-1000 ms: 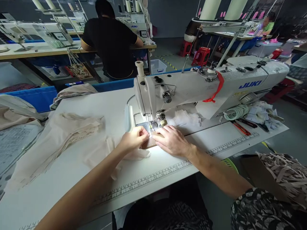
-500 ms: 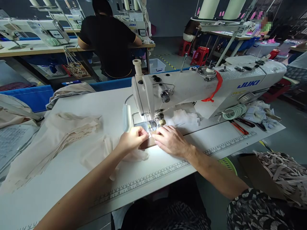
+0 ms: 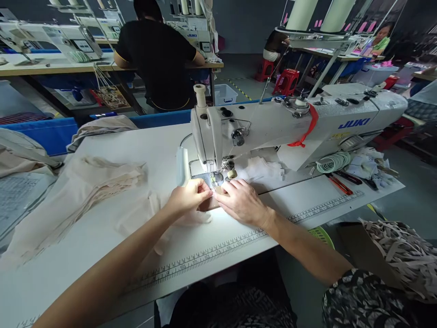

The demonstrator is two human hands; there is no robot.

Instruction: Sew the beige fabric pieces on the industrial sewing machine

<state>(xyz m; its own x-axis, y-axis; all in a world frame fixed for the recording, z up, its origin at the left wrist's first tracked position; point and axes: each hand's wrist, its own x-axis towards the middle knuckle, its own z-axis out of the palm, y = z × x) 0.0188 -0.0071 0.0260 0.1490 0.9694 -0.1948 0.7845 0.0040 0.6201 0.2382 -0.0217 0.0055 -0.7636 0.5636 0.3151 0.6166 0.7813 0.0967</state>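
Observation:
A white JUKI sewing machine [image 3: 259, 125] stands on the table, its lamp lighting the needle area. Just left of the presser foot [image 3: 216, 178], my left hand [image 3: 189, 197] pinches the edge of a thin beige fabric piece [image 3: 193, 219] between thumb and forefinger. My right hand [image 3: 244, 202] is closed in front of the foot, thumb and fingertips together at the same fabric edge. Both sets of fingertips nearly meet. Part of the fabric spreads under my left forearm; the small bit between my fingers is mostly hidden.
Stacked beige fabric [image 3: 78, 196] lies at left. A printed ruler [image 3: 205, 257] runs along the table's front. Behind the machine arm is pale fabric [image 3: 261, 168]; at right are orange-handled snips [image 3: 341, 186] and coiled cord [image 3: 332, 161]. A co-worker [image 3: 159, 59] sits ahead.
The camera view has shifted slightly. My right fingertips have drawn a little closer to my left ones near the needle; both hands stay by the presser foot.

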